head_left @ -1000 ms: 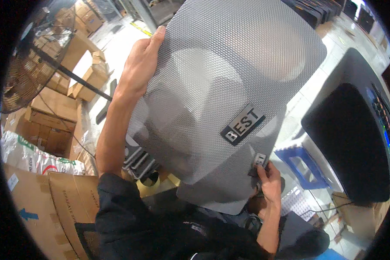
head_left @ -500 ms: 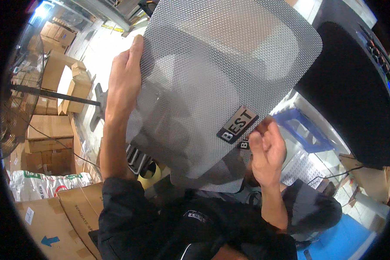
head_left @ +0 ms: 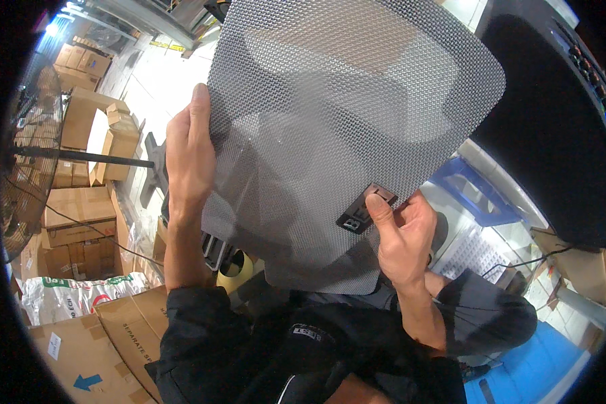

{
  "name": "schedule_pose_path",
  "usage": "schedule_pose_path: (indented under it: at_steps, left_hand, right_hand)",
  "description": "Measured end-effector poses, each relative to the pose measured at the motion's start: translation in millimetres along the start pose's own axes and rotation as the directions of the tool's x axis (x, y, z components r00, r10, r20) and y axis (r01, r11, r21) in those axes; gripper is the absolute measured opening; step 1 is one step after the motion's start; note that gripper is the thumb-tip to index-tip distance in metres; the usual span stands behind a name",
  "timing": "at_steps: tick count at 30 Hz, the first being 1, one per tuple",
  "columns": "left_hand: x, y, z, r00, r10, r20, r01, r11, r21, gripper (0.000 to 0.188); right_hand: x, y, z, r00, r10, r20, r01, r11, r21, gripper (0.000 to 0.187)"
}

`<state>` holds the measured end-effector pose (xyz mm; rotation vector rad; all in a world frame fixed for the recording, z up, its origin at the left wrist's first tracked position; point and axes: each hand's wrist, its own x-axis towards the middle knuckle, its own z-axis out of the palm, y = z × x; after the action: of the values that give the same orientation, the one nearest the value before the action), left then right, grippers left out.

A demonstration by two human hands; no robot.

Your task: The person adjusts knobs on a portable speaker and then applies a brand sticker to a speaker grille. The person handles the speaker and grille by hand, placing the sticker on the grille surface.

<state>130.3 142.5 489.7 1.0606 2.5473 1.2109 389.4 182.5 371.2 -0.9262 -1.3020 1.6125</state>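
Note:
A large silver-grey metal mesh speaker grille [head_left: 357,114] with rounded corners is held up in front of me, tilted. My left hand [head_left: 190,158] grips its left edge, thumb along the rim. At its lower right corner, my right hand [head_left: 405,236] pinches the mesh, with the thumb pressed on a small dark badge [head_left: 352,218] with light lettering. The thumb covers part of that badge, and the right fingers go behind the grille. Below, a second similar mesh panel [head_left: 330,277] rests across my lap, mostly hidden by the first.
On the left stand a floor fan [head_left: 30,161], several cardboard boxes [head_left: 81,205] and a white plastic bag [head_left: 81,296]. A yellow roll [head_left: 239,273] is near my left forearm. To the right are a big black panel [head_left: 545,135], a blue plastic frame [head_left: 475,192] and a bright blue surface [head_left: 539,363].
My right thumb has moved onto the badge, and the right hand now grips the corner. The grille has come slightly lower, and my left hand has gone down with it.

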Motion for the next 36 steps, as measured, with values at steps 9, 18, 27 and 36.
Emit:
schedule_pose_path:
  at_steps: [9, 18, 27, 36]
  left_hand:
    - [-12, 4, -2, 0.995, 0.064, -0.074, -0.063, 0.998, 0.017, 0.068]
    - [-23, 10, -8, 0.993, 0.088, -0.074, -0.082, 0.993, 0.083, 0.063]
    - [-11, -6, -6, 0.996, 0.086, -0.020, -0.083, 0.989, 0.119, 0.061]
    - [-5, -20, -15, 0.961, -0.014, 0.276, -0.024, 0.991, 0.134, 0.059]
  right_hand:
    - [-1, 5, 4, 0.999, 0.031, -0.018, -0.030, 0.999, 0.034, 0.025]
    - [1, 3, 3, 0.997, 0.071, 0.011, -0.072, 0.989, 0.132, 0.020]
    - [10, 6, 3, 0.989, 0.109, 0.096, -0.140, 0.894, 0.426, 0.017]
    - [18, 9, 2, 0.978, 0.194, 0.074, -0.206, 0.868, 0.452, 0.017]
